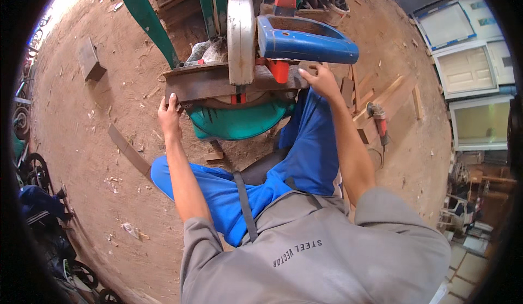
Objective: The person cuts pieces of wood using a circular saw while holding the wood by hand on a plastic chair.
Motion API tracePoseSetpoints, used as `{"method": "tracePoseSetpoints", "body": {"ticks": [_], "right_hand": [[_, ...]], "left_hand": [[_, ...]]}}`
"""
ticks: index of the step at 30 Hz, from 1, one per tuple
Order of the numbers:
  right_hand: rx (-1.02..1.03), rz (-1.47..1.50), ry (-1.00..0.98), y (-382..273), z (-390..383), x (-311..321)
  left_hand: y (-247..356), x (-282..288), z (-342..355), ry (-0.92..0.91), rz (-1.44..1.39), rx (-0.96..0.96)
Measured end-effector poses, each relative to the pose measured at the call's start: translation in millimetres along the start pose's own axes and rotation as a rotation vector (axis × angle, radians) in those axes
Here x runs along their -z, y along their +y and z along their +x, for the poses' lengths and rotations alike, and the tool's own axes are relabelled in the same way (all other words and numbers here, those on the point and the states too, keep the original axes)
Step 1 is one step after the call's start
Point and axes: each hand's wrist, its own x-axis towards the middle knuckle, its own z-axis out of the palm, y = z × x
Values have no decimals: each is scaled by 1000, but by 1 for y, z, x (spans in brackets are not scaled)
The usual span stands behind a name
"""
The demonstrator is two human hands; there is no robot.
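At frame centre, a long wooden board (218, 81) lies across the saw (242, 37). The left hand (170, 114) clasps its left end; the right hand (321, 79) presses fingers against its right end. Judgement: hold both ends firm, fingers away from the blade.

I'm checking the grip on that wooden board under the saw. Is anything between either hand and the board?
Nothing visible: the left hand grips the wooden board at its left end, and the right hand rests at its right end, beside the saw's blue body.
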Motion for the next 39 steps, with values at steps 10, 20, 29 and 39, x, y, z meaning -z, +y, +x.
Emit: {"method": "tracePoseSetpoints", "body": {"ticks": [10,20,29,39], "right_hand": [[64,-120,-243,-20,15,-3],[-25,160,-239,-4,9,-22],[-212,347,-151,-1,0,-21],[-434,782,-215,4,-83,82]], "left_hand": [[-4,20,-3,-23,-113,45],[-7,41,-30,22,-80,71],[5,25,-43,47,-31,30],[7,64,-137,92,-363,40]]}}
